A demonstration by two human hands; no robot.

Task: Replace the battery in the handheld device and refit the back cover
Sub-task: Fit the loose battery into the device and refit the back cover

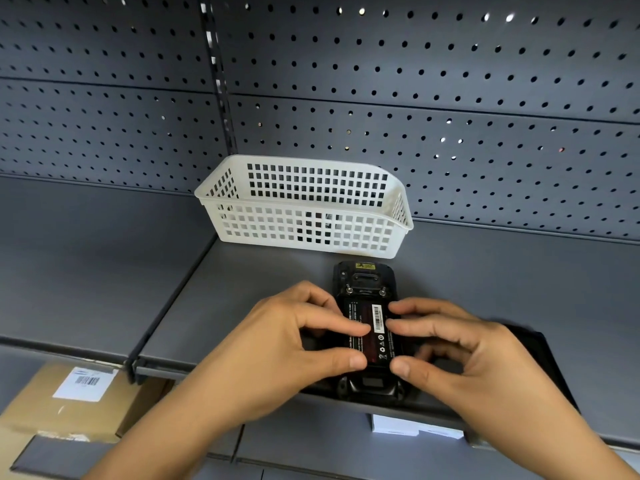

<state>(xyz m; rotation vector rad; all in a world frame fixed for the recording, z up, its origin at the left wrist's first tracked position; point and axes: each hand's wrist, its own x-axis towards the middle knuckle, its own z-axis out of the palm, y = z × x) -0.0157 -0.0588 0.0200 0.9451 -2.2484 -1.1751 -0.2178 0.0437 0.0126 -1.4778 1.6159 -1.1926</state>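
A black handheld device (pixel 363 282) lies face down on the grey shelf (pixel 263 289), its back open. A black battery (pixel 375 327) with a white barcode label sits in the open bay. My left hand (pixel 298 344) rests on the battery's left side, with the fingertips and thumb pressed on it. My right hand (pixel 450 348) meets it from the right, with the fingers and thumb on the battery's right edge. A flat black piece, probably the back cover (pixel 533 351), lies on the shelf under my right wrist, mostly hidden.
A white plastic mesh basket (pixel 304 206) stands just behind the device, with something dark inside. A grey pegboard wall (pixel 450 98) backs the shelf. A cardboard box (pixel 69 400) with a barcode label sits on the lower level at the left. White price tags (pixel 412 427) hang under the shelf's front edge.
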